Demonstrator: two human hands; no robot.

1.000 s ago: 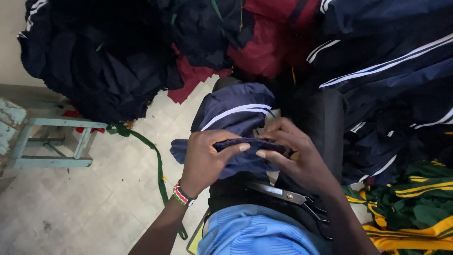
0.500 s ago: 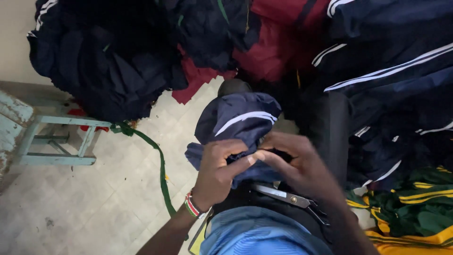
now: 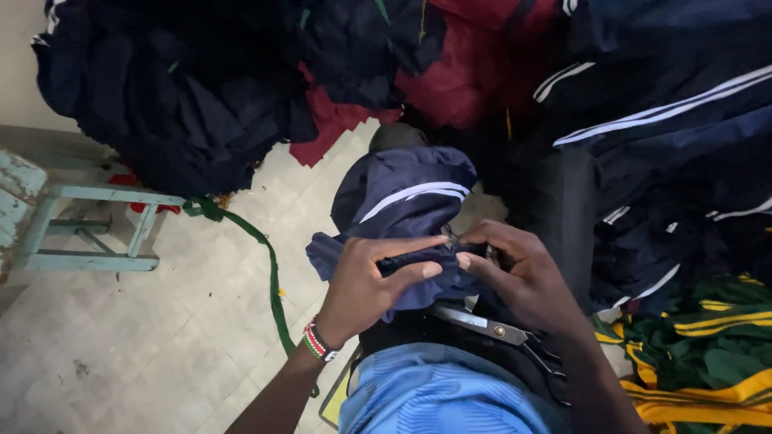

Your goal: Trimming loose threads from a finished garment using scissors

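Count: 2 hands, 1 navy garment in work, 1 pr scissors, 1 stool, 1 green strap, 1 bead wristband. Garment piles too tangled to count.

Navy garment [image 3: 402, 209] w/ white stripes lies bunched on the person's lap, centre of view. Long axis runs roughly from the lap away toward the piles at top; far end is rounded and humped, near end is under the hands. White stripes run diagonally across its upper face.

Left hand [image 3: 366, 289]: fingers curled, thumb on top, pinching a dark folded edge of the garment. Bead wristband [image 3: 316, 341], red/white/green, on that wrist.

Right hand [image 3: 523, 277]: fingers bent, tips pressed together on the same edge, meeting the left hand's fingertips at the middle. What exactly sits between the tips – cannot tell, too small.

Scissors [image 3: 498, 333]: metal blades, dark handles, lying on the lap just below the garment, under the right forearm; blades point to view-left, handles to view-right. Untouched by either hand.

Surroundings: pale blue-green stool [image 3: 88, 229] at view-left on tiled floor [image 3: 161, 345]; green strap [image 3: 269, 273] trails across floor from the stool area toward the lap. Dark navy pile [image 3: 161, 96] upper left, maroon cloth [image 3: 466, 72] top centre, navy striped pile [image 3: 667, 120] right, green-yellow garments [image 3: 708, 354] lower right.
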